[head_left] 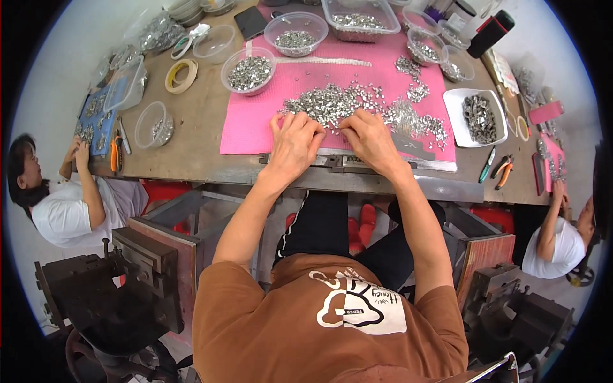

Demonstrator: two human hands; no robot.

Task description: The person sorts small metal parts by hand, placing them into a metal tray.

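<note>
Silver metal pieces, small and blocky, lie in a loose glinting heap just beyond both hands, its near edge reaching their fingertips and the middle of it ahead of the gap between them. The left hand is at the heap's lower left, the right hand at its lower right. They are apart from each other, knuckles up, with fingers bent and thumbs turned inward; the fingertips are partly hidden, so I cannot tell whether either pinches a piece.

Under the heap spreads a bright pink mat with a fine, grid-like texture, laid over a worn brown tabletop. Close below the hands, along the near edge, runs a dark metal fixture, long and narrow with blocky fittings. Right of the heap is a shinier cluster, perhaps of thinner pieces, and smaller scatterings.

More metal bits fill a round translucent plastic tub at the mat's upper left, a second round tub behind it, and a rectangular clear box. To the right, a white squarish tray with rounded corners holds darker, duller pieces. Orange-handled pliers lie below it.
</note>
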